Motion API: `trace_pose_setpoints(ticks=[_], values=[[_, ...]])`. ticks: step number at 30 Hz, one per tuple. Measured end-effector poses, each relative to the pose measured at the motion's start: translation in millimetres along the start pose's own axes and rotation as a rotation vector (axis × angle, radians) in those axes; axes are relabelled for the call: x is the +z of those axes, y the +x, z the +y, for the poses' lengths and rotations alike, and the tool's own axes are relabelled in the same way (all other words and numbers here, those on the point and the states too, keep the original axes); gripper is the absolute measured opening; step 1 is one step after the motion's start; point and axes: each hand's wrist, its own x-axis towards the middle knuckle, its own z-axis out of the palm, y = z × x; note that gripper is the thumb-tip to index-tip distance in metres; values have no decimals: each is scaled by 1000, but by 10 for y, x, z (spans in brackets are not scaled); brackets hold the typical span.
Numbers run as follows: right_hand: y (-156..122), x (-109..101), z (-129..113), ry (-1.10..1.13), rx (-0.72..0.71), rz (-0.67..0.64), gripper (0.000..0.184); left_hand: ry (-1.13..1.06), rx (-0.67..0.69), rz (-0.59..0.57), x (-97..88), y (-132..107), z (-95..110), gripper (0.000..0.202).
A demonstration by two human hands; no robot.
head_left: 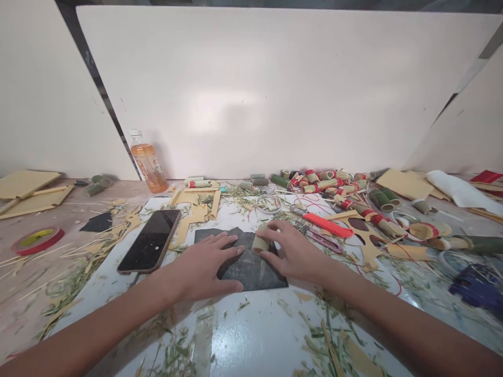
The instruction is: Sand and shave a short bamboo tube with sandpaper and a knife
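The left hand (206,264) lies palm down with its fingers spread wide, pressed over the left part of a dark sheet (255,275); its grip is wide and closes around nothing. The right hand (296,251) has a narrow grip, thumb and fingers holding a short pale bamboo piece (261,242), which stands tilted on the upper right part of that sheet, just beside the left fingertips. The sheet has a ragged upper edge and lies on a white surface (243,337) that covers the middle of the desk (23,290), with green and straw-coloured shavings (176,351) scattered over it. To the left of the left hand lies a phone (151,241), screen up, and behind it a bottle (148,167) of orange drink stands near the white panel (275,63). Farther left are a red roll of tape (55,241), a dark scrap (97,222) and flat tan boards (29,184). Just beyond the right hand lie an orange-red toothed tool (328,225) and a purplish tool (324,242), near red wires (312,200) that run among a heap of bamboo tubes (326,184), many banded in red. A clear ring (269,212) lies behind the sheet. At the far right are a crumpled white piece (451,188) and a dark blue thing (477,290) too blurred to name.
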Motion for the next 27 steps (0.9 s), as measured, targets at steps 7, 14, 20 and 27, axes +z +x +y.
trace_pose_setpoints(ticks=[7,14,20,27], values=[[2,-19,-32,24,-40,-81,35,-11,19,-1,-1,-10,3,76],[85,-66,127,-44,0,-26,36,12,8,1,-3,-3,1,78],[70,-1,103,-9,-7,1,33,-15,18,29,53,-9,37,76],[73,32,142,3,11,-27,39,79,-336,285,-310,23,-447,72]])
